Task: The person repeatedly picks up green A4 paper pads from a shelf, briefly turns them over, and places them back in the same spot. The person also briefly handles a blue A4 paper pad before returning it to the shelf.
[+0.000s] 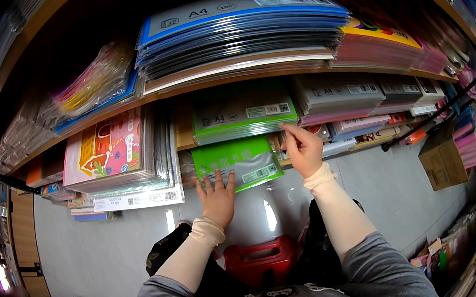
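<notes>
My left hand (217, 198) lies with spread fingers on the lower edge of a green plastic-wrapped paper pack (239, 157), which juts out from a low shelf. Just above it, on the shelf over that pack, sits a stack of A4 paper packs with a green-edged cover (242, 112). My right hand (303, 146) is at the right front corner of this stack, its index finger extended and the other fingers curled. Whether the fingertip touches the stack cannot be told.
An upper shelf (220, 85) bears a tall stack of blue-edged A4 packs (240, 26). Pink illustrated packs (107, 147) stand at left, grey A4 packs (339, 94) at right. A red plastic stool (261, 258) is between my legs; a cardboard box (440, 162) stands on the right.
</notes>
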A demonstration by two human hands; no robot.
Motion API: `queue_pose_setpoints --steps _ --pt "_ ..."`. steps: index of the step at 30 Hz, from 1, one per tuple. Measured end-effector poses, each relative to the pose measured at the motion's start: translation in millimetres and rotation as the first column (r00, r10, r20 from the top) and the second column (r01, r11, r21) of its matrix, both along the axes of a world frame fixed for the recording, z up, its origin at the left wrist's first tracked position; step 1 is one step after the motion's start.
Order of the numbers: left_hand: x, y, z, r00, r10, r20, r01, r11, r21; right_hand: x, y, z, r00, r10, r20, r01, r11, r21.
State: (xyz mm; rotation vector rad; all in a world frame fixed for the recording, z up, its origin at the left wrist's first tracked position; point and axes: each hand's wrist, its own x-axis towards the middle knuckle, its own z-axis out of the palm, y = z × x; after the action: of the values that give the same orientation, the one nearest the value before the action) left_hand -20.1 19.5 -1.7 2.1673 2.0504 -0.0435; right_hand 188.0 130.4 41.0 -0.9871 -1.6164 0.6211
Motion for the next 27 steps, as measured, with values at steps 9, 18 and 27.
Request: queue_pose_setpoints --steps 9,18,27 --pt "19.1 -6.4 10.4 0.982 -0.184 0.039 0.171 0.960 0.222 20.9 -5.3 -6.4 0.987 0.077 0.140 -0.061 0.992 -0.110" --pt "34.6 -17.2 13.3 0.960 -0.275 0.050 0.252 0.929 0.270 50.6 11.9 -61.5 0.870 0.092 0.484 0.170 0.865 -0.471" --pt "28.5 4.0 34.6 0.815 -0.412 0.408 0.319 0.906 0.278 63.6 7.0 -24.2 0.954 0.277 -0.112 -0.226 0.424 -0.877"
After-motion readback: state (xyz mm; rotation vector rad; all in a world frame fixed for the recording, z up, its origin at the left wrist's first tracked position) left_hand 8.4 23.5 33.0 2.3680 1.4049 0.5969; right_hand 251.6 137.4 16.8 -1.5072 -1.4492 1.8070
